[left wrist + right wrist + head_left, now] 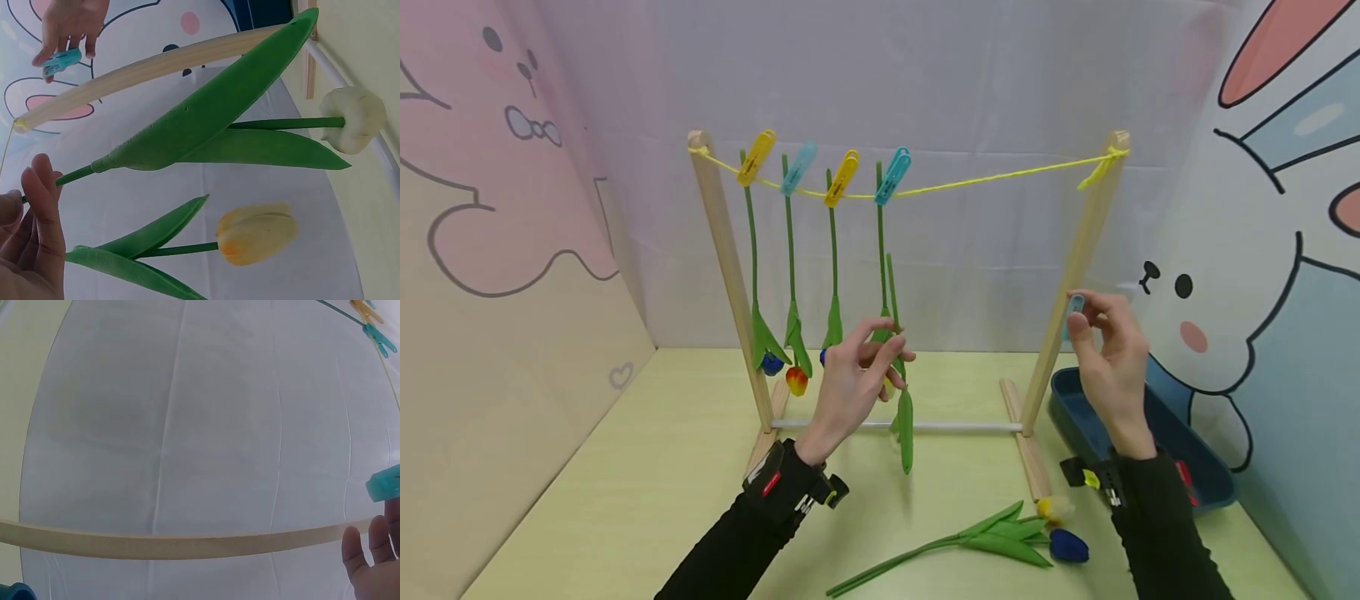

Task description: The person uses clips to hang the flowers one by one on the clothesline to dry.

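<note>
My left hand (853, 379) pinches the stem of an artificial white tulip (356, 119), whose green leaves (907, 433) and flower hang downward. Raised beside the right post, my right hand (1112, 358) holds a light blue clothespin (1076, 304) between thumb and fingers. A yellow string (1000, 176) sags between two wooden posts. On its left half, yellow clothespins (756, 158) and blue clothespins (892, 176) grip the stems of several upside-down tulips, among them a blue tulip (772, 364) and a red-orange tulip (797, 381). A pale yellow tulip (256, 234) hangs just behind my left hand.
The left post (724, 258) and right post (1078, 267) stand on wooden feet joined by a white rod (962, 427). A yellow tulip (1055, 509) and a blue tulip (1068, 546) lie at the table's front. Behind my right forearm is a dark blue basin (1213, 492).
</note>
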The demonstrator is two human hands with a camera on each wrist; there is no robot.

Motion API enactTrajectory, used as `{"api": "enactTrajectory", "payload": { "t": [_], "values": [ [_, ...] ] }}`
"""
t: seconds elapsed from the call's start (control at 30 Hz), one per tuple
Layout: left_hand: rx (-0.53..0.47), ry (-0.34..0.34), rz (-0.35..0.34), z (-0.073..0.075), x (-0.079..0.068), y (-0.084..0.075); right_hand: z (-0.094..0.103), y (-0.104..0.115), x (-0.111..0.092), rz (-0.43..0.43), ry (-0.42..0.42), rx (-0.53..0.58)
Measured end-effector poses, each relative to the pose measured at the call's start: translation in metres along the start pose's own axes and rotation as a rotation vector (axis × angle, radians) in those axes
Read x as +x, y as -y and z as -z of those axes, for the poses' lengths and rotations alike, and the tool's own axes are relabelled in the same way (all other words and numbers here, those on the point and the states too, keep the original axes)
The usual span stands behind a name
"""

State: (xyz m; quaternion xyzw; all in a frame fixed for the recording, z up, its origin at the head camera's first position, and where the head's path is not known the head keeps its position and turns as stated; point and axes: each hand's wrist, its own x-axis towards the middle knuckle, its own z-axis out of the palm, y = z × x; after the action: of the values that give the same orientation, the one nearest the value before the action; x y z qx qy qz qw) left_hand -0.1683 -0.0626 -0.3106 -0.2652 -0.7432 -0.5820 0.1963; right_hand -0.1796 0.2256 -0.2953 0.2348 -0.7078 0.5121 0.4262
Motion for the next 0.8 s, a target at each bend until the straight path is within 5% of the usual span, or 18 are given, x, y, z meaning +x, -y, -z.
{"api": "enactTrajectory", "payload": {
  "t": [0.3, 0.8],
  "values": [
    [-0.043, 0.05, -0.002, -0.004, 0.012, -0.005, -0.012, 0.01, 0.025, 0.109, 0.005, 0.016],
    [-0.02, 0.033, -0.028, -0.008, 0.053, -0.019, -0.05, 0.049, 0.103, 0.336, 0.043, 0.04]
  ]
}}
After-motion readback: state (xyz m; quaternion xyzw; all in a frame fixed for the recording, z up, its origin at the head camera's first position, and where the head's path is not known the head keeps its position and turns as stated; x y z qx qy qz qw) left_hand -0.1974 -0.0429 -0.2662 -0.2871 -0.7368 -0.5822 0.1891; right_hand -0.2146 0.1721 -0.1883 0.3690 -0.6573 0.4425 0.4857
